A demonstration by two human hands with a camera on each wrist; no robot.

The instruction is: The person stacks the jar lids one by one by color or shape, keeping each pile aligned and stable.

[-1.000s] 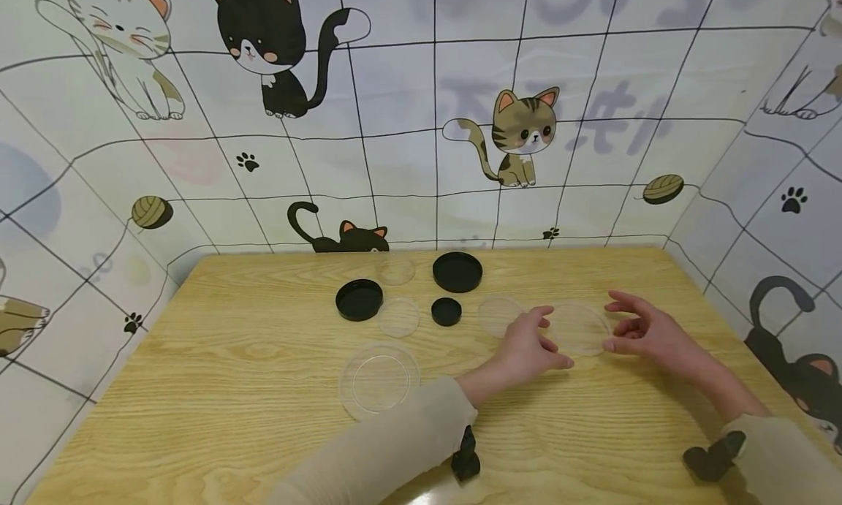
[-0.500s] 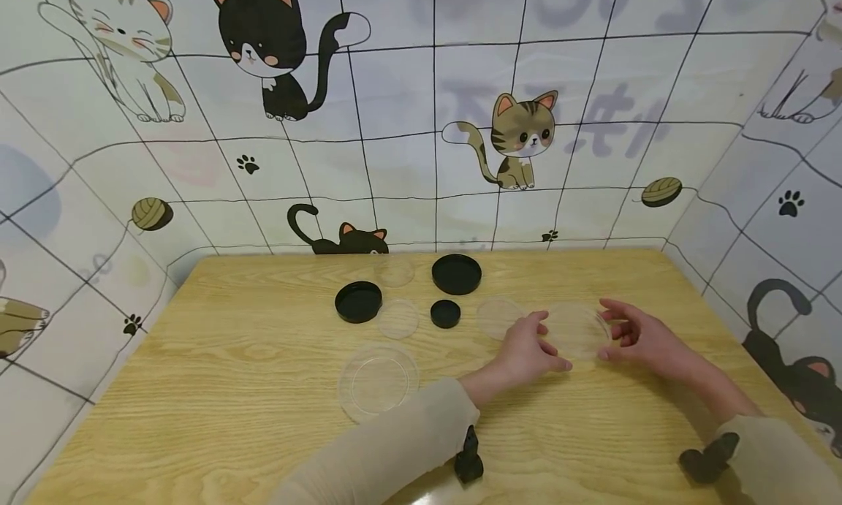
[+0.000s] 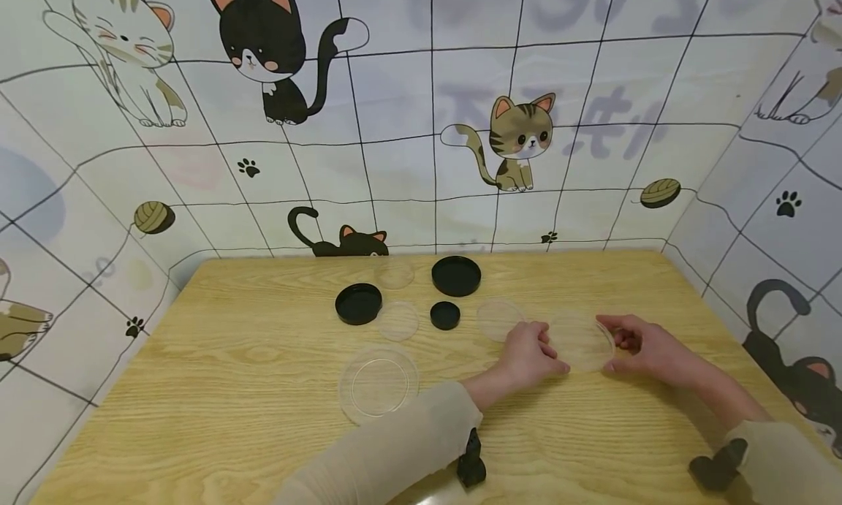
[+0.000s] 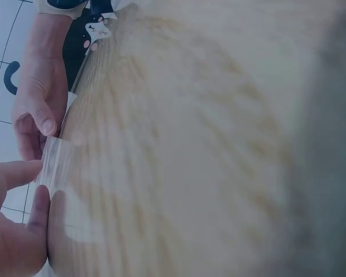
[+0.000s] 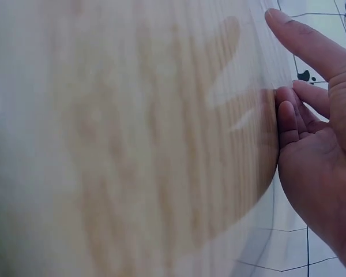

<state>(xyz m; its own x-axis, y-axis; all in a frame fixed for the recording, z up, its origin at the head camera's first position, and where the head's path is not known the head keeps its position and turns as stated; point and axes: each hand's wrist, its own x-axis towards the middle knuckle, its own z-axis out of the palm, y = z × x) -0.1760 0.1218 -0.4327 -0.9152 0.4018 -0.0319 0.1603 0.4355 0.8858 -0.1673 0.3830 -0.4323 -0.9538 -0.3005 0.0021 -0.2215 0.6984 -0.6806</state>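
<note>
In the head view a clear, shallow round dish (image 3: 577, 342) lies between my hands at the right of the table; its rim is faint against the wood. My left hand (image 3: 528, 355) grips its left edge with thumb and fingers spread along the rim. At the opposite edge my right hand (image 3: 647, 350) holds the rim, thumb in front and fingers behind. The left wrist view shows the clear side wall of the dish (image 4: 55, 161) between both hands. From the right wrist, the right hand (image 5: 317, 109) appears near the tabletop, its other fingers curled under.
Black round dishes stand toward the back: a large one (image 3: 457, 276), a medium one (image 3: 358, 304) and a small one (image 3: 445, 316). Several clear discs lie about, including a large one (image 3: 379, 384) and one (image 3: 496, 319) behind my left hand. A cat-print cloth (image 3: 408, 161) surrounds the wooden table (image 3: 217, 388).
The clear dish and the right hand's fingers have come slightly toward me. The right fingers have drawn closer around its rim. My left hand has barely moved.
</note>
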